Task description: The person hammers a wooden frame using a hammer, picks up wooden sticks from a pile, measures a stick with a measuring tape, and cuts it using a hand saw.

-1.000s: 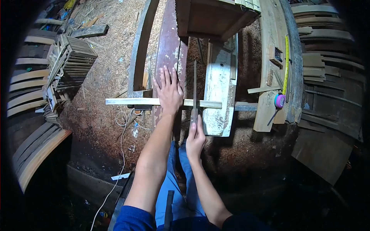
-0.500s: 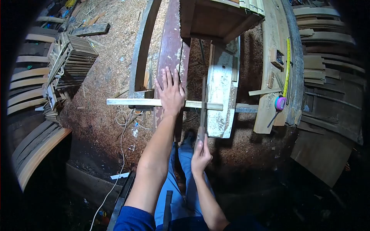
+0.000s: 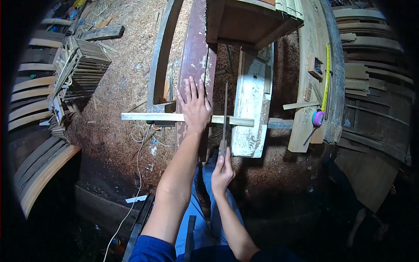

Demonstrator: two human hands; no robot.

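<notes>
My left hand (image 3: 196, 111) lies flat, fingers stretched out, pressing down on a narrow wooden strip (image 3: 152, 117). That strip runs crosswise over a reddish-brown board (image 3: 194, 56) and reaches a white-stained board (image 3: 249, 105) on the right. In my right hand (image 3: 223, 174) is the handle of a handsaw, fingers wrapped round it. The thin saw blade (image 3: 225, 105) points away from me and crosses the strip in the gap between the two boards. Whether its teeth have cut into the wood cannot be made out.
A wooden box-like piece (image 3: 253, 22) stands ahead. On the right, a plank (image 3: 301, 131) carries a pink tape measure (image 3: 318, 117) with its yellow tape pulled out. Slatted wood pieces (image 3: 89, 65) stand left. A white cable (image 3: 139, 174) crosses the shavings-covered floor. A dark, animal-like shape (image 3: 349, 192) is lower right.
My right hand and the saw have shifted left and slightly towards me along the strip. My left hand keeps its place on the wood. The dark shape has appeared at lower right.
</notes>
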